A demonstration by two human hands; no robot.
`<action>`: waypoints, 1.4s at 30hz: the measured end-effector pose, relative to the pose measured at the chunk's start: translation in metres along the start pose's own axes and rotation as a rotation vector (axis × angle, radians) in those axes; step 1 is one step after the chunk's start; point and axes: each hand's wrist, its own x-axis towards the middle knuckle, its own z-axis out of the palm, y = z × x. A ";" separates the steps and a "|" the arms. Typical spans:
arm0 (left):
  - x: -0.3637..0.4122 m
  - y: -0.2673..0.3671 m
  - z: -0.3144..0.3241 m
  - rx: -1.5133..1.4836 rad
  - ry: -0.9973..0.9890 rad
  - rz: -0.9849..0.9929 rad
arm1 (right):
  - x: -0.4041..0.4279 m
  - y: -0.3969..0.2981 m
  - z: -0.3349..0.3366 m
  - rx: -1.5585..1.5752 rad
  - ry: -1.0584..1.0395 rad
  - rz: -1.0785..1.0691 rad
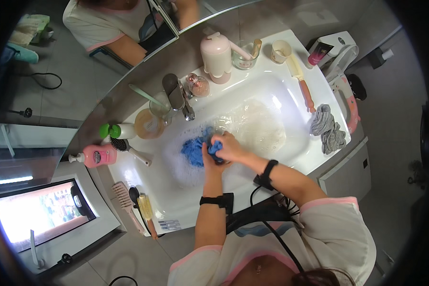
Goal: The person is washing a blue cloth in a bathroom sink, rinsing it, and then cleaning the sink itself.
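Note:
A wet blue cloth [193, 151] lies bunched in the white washbasin [171, 178], with suds around it. Part of it is gathered up between my two hands. My right hand [230, 146] grips a fold of the cloth from the right, fingers curled. My left hand [211, 161] holds it from below and the left, thumb pointing up; its other fingers are partly hidden. Foamy water [261, 125] covers the basin's bottom to the right of my hands. The chrome faucet [188, 111] stands just above the cloth.
Along the back rim stand a pink-white dispenser [216, 57], a perfume bottle [198, 85], a glass jar [245, 59] and a cup [281, 52]. Grey socks [323, 119] and a comb [296, 68] lie on the right rim. At left are a pink pump bottle [99, 156] and several hairbrushes [143, 209].

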 end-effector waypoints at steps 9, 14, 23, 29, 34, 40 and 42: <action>-0.032 0.002 0.009 -0.141 -1.159 0.200 | -0.047 -0.083 0.014 -0.242 0.334 -0.544; -0.019 0.005 -0.004 0.045 -1.216 0.698 | -0.035 -0.092 0.021 -0.265 0.380 -0.615; -0.036 -0.011 0.009 -0.007 -0.151 0.291 | -0.015 -0.057 -0.003 0.275 0.084 -0.162; -0.031 -0.012 0.005 0.061 -0.159 0.271 | -0.003 -0.024 -0.076 0.241 -0.368 -0.115; -0.018 0.006 -0.014 0.137 0.146 0.298 | 0.014 0.019 -0.117 -0.063 -0.467 0.047; 0.002 -0.001 -0.015 0.382 0.317 0.194 | 0.022 0.052 -0.095 -0.565 -0.119 0.165; 0.018 -0.006 -0.019 0.394 0.357 0.161 | 0.017 0.043 -0.069 -0.788 0.023 0.112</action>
